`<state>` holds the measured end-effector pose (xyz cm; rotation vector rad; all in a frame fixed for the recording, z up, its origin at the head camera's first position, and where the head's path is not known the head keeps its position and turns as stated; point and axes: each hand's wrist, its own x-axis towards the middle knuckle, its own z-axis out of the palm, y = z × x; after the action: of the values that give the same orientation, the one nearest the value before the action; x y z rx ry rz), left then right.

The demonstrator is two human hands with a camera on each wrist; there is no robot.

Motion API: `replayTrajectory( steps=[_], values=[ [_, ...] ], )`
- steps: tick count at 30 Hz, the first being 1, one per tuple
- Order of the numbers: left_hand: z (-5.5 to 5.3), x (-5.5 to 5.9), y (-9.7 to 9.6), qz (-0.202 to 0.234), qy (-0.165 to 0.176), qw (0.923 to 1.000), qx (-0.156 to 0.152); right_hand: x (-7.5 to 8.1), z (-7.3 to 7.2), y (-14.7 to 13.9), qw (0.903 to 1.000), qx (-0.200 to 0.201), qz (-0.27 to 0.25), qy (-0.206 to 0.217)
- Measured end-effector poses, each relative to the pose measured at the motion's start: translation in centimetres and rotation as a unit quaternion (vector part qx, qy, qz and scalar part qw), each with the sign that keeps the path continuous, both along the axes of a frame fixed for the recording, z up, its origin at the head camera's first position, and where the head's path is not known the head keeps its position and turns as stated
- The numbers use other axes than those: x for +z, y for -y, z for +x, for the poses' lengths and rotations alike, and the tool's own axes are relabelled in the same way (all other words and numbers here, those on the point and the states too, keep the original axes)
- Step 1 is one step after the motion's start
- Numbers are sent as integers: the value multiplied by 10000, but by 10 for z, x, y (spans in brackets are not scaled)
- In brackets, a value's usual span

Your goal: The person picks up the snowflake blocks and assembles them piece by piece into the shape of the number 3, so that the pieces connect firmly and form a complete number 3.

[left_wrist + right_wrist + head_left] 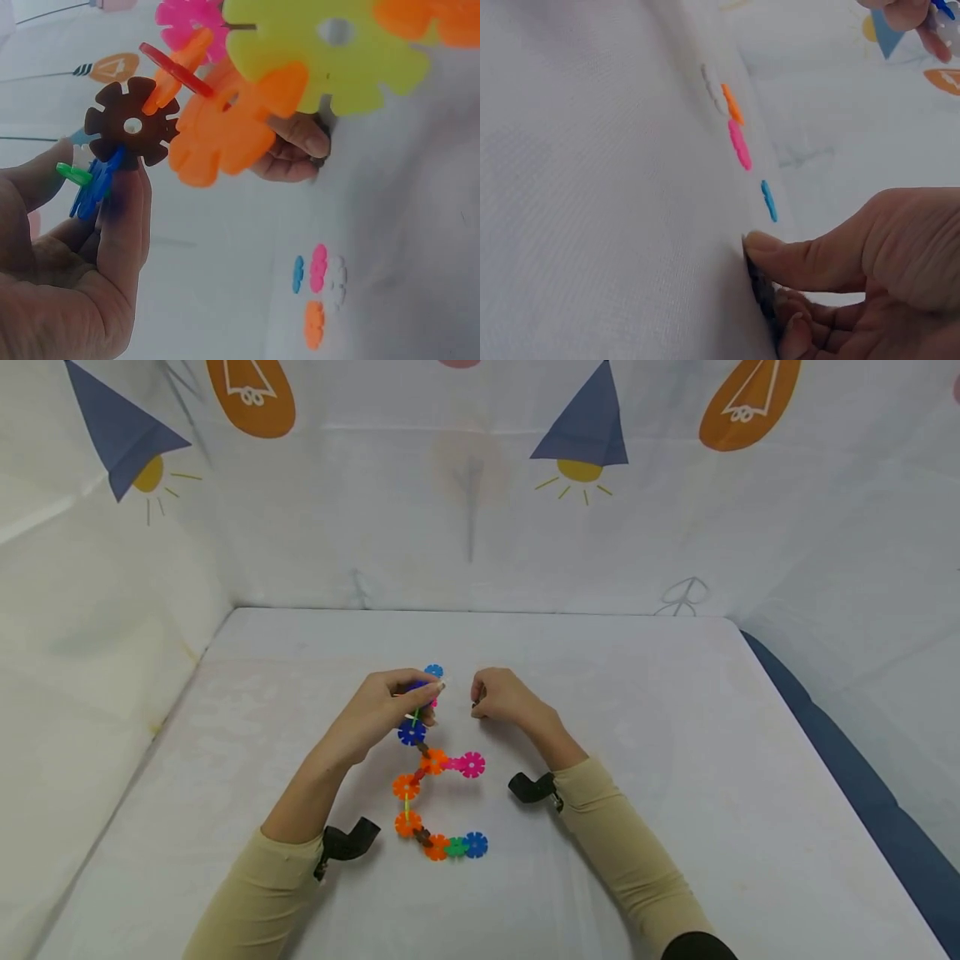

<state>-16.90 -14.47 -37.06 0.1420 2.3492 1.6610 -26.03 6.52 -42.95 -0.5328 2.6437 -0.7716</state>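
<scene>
A chain of slotted flower-shaped plastic discs, with an orange disc [407, 787] along it, spans the middle of the head view. My left hand [375, 714] grips its far end, raised above the table. Close to the left fingers, the left wrist view shows a blue disc [94, 187] with green and white pieces, then a brown disc [112, 112]. Further along come orange, red and yellow-green discs [285, 45]. To the right of the chain, my right hand [506, 695] pinches a dark disc [761, 289] between thumb and fingers, close to the tabletop.
Loose blue [769, 201], pink [739, 145], orange [733, 103] and white discs [712, 90] lie on the white table [637, 735] beyond the hands. Black wrist cameras [351, 841] jut from both sleeves. A printed white curtain [375, 527] rises behind the table.
</scene>
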Motion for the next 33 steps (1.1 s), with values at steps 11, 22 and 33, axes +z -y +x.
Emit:
replayTrajectory(
  steps=[11,22,33],
  values=[
    [-3,-5,0,63,-43,10000,-52,8,7,-2,9978,288,560,-228],
    [-3,-5,1,42,-72,9999,-118,5,4,-5,9990,395,35,196],
    [-4,-6,2,135,6,9997,-203,16,2,-14,9847,289,-1670,413]
  ],
)
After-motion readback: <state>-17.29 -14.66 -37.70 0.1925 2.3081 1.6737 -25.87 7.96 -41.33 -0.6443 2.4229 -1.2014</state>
